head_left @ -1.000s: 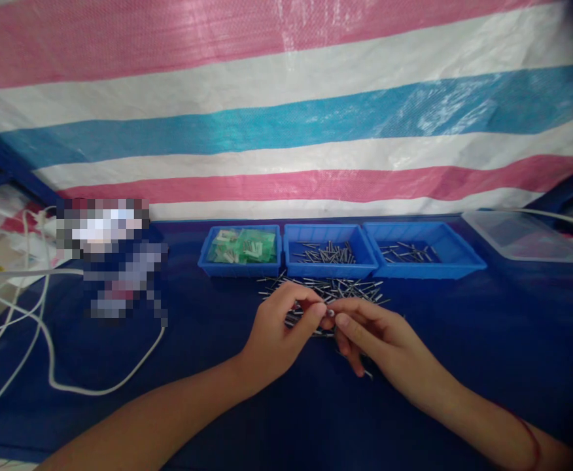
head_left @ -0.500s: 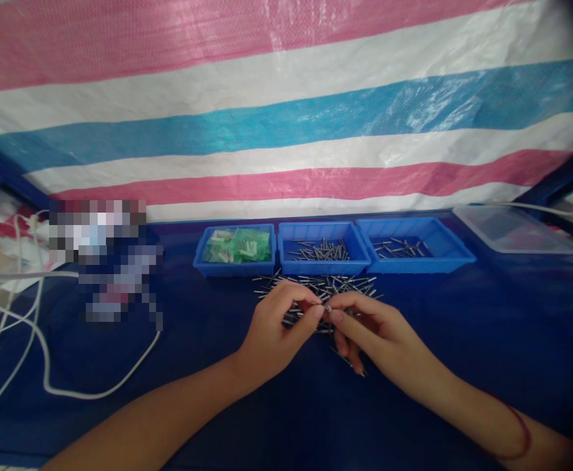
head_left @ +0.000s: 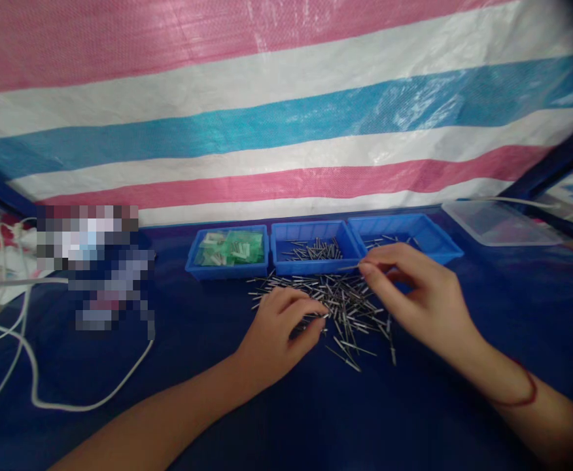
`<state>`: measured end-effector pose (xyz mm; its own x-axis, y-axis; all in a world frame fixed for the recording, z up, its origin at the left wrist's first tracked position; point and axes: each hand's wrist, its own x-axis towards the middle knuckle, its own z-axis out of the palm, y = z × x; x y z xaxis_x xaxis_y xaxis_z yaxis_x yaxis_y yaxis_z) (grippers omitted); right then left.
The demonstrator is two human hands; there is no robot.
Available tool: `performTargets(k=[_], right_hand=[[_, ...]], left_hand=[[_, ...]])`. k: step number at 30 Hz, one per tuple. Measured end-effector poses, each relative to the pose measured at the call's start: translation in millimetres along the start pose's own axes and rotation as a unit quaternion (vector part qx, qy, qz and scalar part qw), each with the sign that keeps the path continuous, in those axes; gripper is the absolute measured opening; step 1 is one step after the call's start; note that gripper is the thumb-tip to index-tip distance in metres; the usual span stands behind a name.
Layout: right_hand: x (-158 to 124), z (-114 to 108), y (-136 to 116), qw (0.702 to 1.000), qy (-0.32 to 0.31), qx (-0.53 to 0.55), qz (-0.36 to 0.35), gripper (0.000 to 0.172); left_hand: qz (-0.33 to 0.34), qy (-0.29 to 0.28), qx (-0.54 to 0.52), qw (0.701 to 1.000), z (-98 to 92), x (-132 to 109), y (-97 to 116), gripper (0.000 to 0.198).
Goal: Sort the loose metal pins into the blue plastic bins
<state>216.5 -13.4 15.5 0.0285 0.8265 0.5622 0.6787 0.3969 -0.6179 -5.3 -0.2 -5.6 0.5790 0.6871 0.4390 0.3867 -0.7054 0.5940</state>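
In the head view, a heap of slim metal blind rivets [head_left: 350, 304] lies loose on the blue tabletop. My right hand [head_left: 418, 294] pinches one blind rivet [head_left: 349, 267] between thumb and forefinger, its thin end pointing left above the heap, in front of the bins. My left hand [head_left: 279, 330] is low at the heap's left side, thumb and forefinger nearly together; a silvery bit shows at their tips, too small to make out. Behind the heap, the middle blue bin [head_left: 311, 267] and the right blue bin [head_left: 407, 226] hold more rivets.
A left blue bin [head_left: 227, 270] contains green packets [head_left: 240, 248]. A clear plastic lid [head_left: 502, 226] lies at the back right. White cables [head_left: 70, 407] loop across the left side, near a blurred-out patch. A striped tarp [head_left: 267, 144] hangs behind the table.
My hands have parted. The right hand has moved up and right toward the bins, now with a rivet in its pinch; the left stays near the heap. The view has shifted slightly.
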Motion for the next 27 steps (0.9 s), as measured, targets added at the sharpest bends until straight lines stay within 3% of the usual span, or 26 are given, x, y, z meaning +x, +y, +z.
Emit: performTargets(k=[3, 8, 17, 27], right_hand=[[14.6, -12.1, 30.1, 0.992, 0.082, -0.089, 0.034, 0.015], [24.6, -21.4, 59.0, 0.968, 0.04, -0.243, -0.045, 0.017], [8.7, -8.4, 17.8, 0.977, 0.005, -0.163, -0.134, 0.014], [-12.3, 12.6, -1.1, 0.954, -0.197, -0.069, -0.217, 0.011]], left_hand=[[0.07, -0.059, 0.054, 0.994, 1.9, -3.4, 2.5, 0.015], [0.123, -0.113, 0.135, 0.977, 7.9, -8.6, 3.2, 0.022], [0.154, -0.098, 0.205, 0.962, 13.3, -9.3, 0.3, 0.012], [0.142, -0.107, 0.275, 0.945, 18.8, -11.6, 1.4, 0.016]])
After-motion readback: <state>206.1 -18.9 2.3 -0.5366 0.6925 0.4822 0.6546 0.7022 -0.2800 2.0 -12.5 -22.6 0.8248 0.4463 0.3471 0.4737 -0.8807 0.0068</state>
